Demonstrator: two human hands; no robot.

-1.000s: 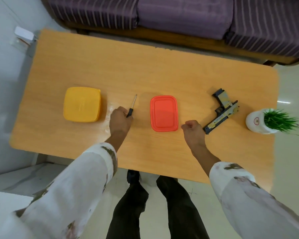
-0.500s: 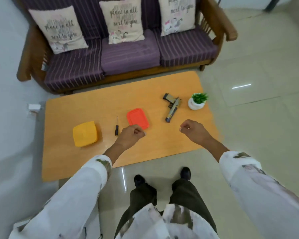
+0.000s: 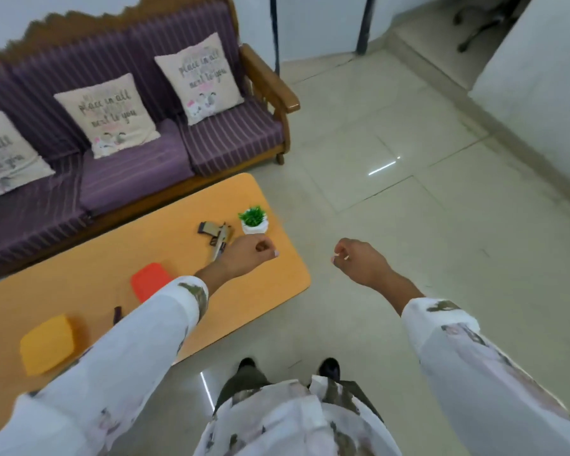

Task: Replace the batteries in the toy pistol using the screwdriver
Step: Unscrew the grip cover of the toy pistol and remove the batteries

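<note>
The person stood at the near right corner of the desk [image 3: 79, 274], both arms stretched forward in white patterned sleeves. The left hand [image 3: 249, 255] was curled into a fist over the right part of the desk, and nothing showed in its grasp. From this view it covered the near tip of the pistol [image 3: 218, 234]; whether it touched the pistol could not be told. The right hand [image 3: 359, 261] was also balled up with its fingers folded in, held over the floor [image 3: 408, 209] past the desk's right edge, with nothing in it.

The pistol lay flat on the desk near the far right end, just left of a small white pot with a green plant [image 3: 254, 220]. The screwdriver [image 3: 117, 314] lay nearer the middle of the desk, well apart from both hands. Only its dark handle showed beside the left sleeve, and the shaft was too blurred to make out. A red box [image 3: 148, 278] sat between the screwdriver and the pistol, partly hidden by the left forearm. A yellow box [image 3: 46, 343] sat to the left of the screwdriver, near the front edge.

Behind the desk stood a purple striped sofa [image 3: 129, 172] with three printed cushions. Two dark shoes showed on the floor below.
</note>
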